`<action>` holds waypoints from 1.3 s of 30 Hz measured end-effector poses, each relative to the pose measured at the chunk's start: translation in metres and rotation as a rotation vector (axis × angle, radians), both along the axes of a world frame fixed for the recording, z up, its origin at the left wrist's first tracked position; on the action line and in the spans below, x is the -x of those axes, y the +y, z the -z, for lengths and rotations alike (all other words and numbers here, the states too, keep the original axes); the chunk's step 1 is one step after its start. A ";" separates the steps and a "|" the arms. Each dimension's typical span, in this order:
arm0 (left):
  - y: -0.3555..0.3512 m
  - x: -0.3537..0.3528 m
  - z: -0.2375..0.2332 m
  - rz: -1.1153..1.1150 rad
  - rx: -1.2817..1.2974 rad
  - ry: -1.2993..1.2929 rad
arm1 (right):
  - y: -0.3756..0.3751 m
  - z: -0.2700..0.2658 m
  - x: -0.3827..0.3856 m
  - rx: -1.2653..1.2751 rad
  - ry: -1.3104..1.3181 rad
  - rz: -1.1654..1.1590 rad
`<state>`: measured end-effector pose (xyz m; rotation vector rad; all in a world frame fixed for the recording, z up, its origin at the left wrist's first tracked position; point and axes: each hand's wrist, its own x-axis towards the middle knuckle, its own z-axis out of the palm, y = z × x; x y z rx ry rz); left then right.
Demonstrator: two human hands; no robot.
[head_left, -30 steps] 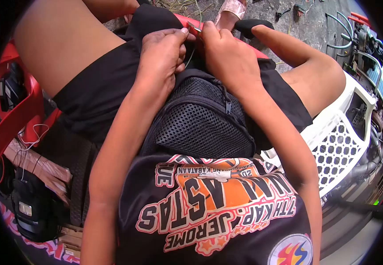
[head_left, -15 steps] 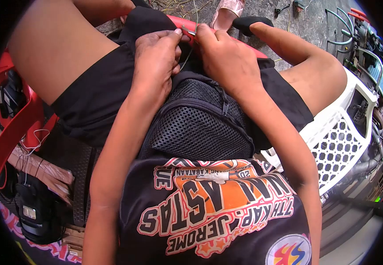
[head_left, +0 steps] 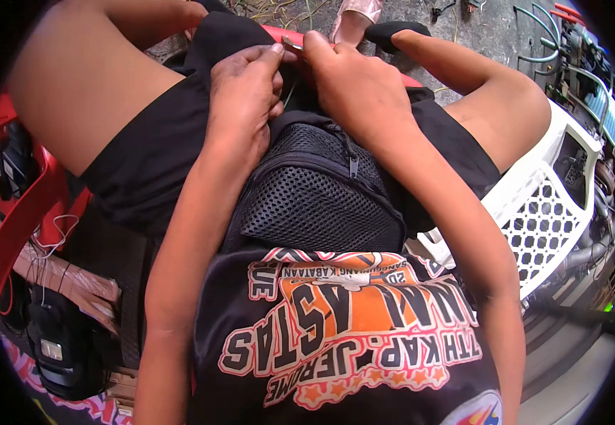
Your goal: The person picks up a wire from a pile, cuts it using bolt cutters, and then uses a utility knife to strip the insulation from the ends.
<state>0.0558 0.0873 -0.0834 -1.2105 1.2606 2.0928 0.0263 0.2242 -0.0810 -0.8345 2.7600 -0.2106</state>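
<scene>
My left hand (head_left: pixel 242 92) is closed in a pinch, thumb against the fingers, at the top centre above my lap. Beside it, my right hand (head_left: pixel 357 81) is closed on a small metal blade (head_left: pixel 291 44) whose tip points toward my left fingertips. A thin greenish wire (head_left: pixel 291 92) runs down between the two hands, and my left fingers appear to pinch it; the exact grip is hidden. Below the hands a black mesh bag (head_left: pixel 307 205) with a zipper rests against my body. A red plastic edge (head_left: pixel 283 34) lies just beyond my fingers.
A white plastic chair (head_left: pixel 541 219) stands at the right, metal parts behind it. At the left are a red plastic frame (head_left: pixel 27 205) and a black bag-like item (head_left: pixel 63 347). A pink slipper (head_left: pixel 356 20) and wire scraps lie on the ground ahead.
Both hands sit slightly higher and further left in the view, still close together. The blade in my right hand has turned a little and shows less of its length.
</scene>
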 end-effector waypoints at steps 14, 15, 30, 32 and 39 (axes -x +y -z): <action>-0.007 -0.005 0.002 -0.020 -0.079 0.035 | -0.004 0.001 0.025 -0.100 -0.100 0.028; -0.005 -0.003 0.004 -0.031 -0.083 0.043 | -0.004 0.000 0.020 -0.126 -0.101 0.044; -0.004 0.000 0.002 0.023 -0.039 0.020 | 0.005 0.007 -0.006 0.131 0.052 0.051; -0.006 0.001 0.001 0.027 -0.056 0.019 | 0.004 0.004 -0.005 0.121 0.050 0.047; -0.002 0.000 0.006 0.073 0.065 0.058 | 0.006 0.008 -0.005 0.135 0.066 0.062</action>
